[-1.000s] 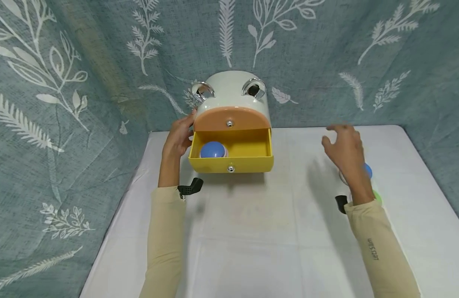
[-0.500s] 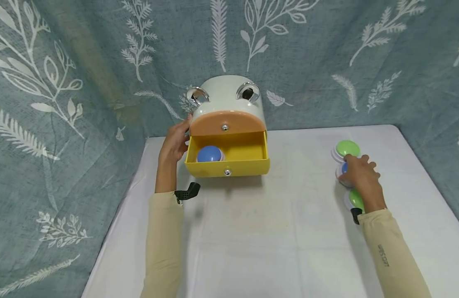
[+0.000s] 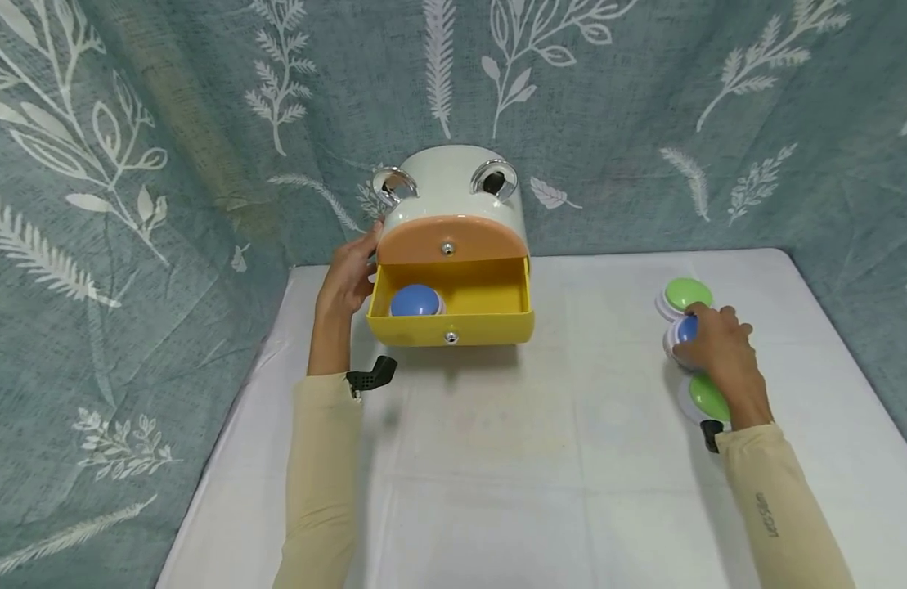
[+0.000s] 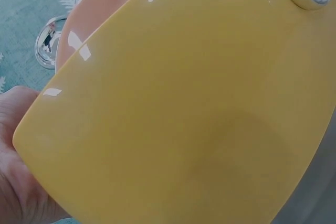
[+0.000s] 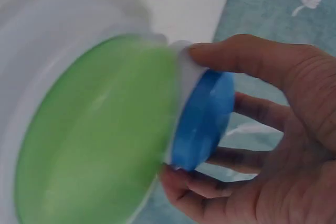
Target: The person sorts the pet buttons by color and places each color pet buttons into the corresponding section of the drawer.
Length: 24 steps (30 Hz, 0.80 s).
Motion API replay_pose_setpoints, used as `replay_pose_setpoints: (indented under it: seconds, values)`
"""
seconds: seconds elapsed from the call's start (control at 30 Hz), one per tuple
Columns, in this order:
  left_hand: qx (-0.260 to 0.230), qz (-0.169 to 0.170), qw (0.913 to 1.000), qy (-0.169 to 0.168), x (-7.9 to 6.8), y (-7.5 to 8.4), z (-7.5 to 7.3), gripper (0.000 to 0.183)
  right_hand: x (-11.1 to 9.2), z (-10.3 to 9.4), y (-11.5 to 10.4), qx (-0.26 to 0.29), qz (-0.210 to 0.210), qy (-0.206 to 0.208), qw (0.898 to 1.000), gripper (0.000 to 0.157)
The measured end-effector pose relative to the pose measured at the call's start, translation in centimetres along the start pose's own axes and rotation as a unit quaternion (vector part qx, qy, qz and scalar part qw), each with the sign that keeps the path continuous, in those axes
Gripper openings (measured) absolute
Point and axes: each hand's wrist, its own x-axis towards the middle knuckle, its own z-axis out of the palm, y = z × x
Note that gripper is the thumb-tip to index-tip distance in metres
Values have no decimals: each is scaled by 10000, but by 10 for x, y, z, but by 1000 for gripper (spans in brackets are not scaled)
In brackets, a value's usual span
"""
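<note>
An animal-faced drawer box [image 3: 453, 184] with a white top, silver ring eyes and an orange upper front stands at the back. Its yellow drawer [image 3: 490, 330] is pulled out, and a blue-topped round push button [image 3: 415, 301] lies in the drawer's left side. My left hand [image 3: 346, 276] rests along the box's left side; the drawer front partly covers that hand in the left wrist view. On the right, my right hand [image 3: 721, 348] grips another blue-topped button [image 5: 205, 121] by its rim, thumb on one side and fingers on the other.
Two green-topped buttons, a far one [image 3: 689, 293] and a near one [image 3: 709, 397], flank the gripped button on the white tablecloth [image 3: 497, 458]. A patterned teal curtain [image 3: 608, 147] hangs close behind the box and down both sides.
My right hand has gone from above the table further right and down onto the middle button, and its fingers now hold the rim. The left hand stays at the box.
</note>
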Motion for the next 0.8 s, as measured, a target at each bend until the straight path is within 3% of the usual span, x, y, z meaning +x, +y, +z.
replay_pose_setpoints:
  seconds: [0.1,0.17,0.4,0.5,0.67,0.8]
  values:
    - [29,14,10000,3,0,1,0,58,-6,-6,-15,207,-356,400,9983,70]
    - [70,14,10000,65,0,1,-2,58,-11,-12,-33,447,-627,444,9960,73]
    - [151,50,9998,135,-2,-1,-3,60,-30,-28,-117,1277,-1434,-253,9811,75]
    - [166,76,9997,144,-2,-1,-2,59,-32,-25,-150,1532,-1831,-445,9701,72]
    - [179,57,9997,137,0,-2,0,60,-27,-11,-196,1638,-2577,-353,9516,69]
    - [87,39,9999,110,1,-2,2,61,-22,2,-219,1342,-2908,-232,9470,62]
